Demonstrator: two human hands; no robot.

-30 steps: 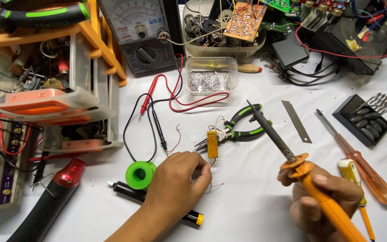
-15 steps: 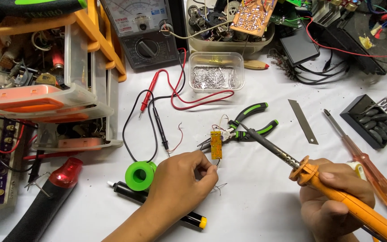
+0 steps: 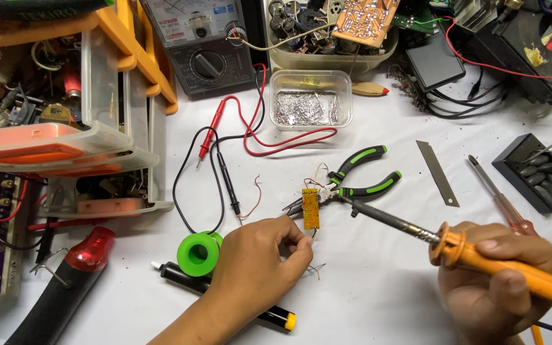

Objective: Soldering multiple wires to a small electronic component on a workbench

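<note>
Just beyond the pinched left hand [image 3: 260, 259] stands the circuit board [image 3: 311, 209]; right hand [image 3: 490, 281] grips soldering iron [image 3: 480, 255].

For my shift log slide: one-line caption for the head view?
Right hand aims orange-handled soldering iron at small yellow circuit board; left hand pinches thin wire beside it.

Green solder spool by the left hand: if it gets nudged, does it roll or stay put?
Probably stays put: the green solder spool appears to lie flat on one flange, hole facing up, so a push should slide it rather than roll it. It rests against the black marker, which may block it. Looks small and likely light, easily shifted.
</note>
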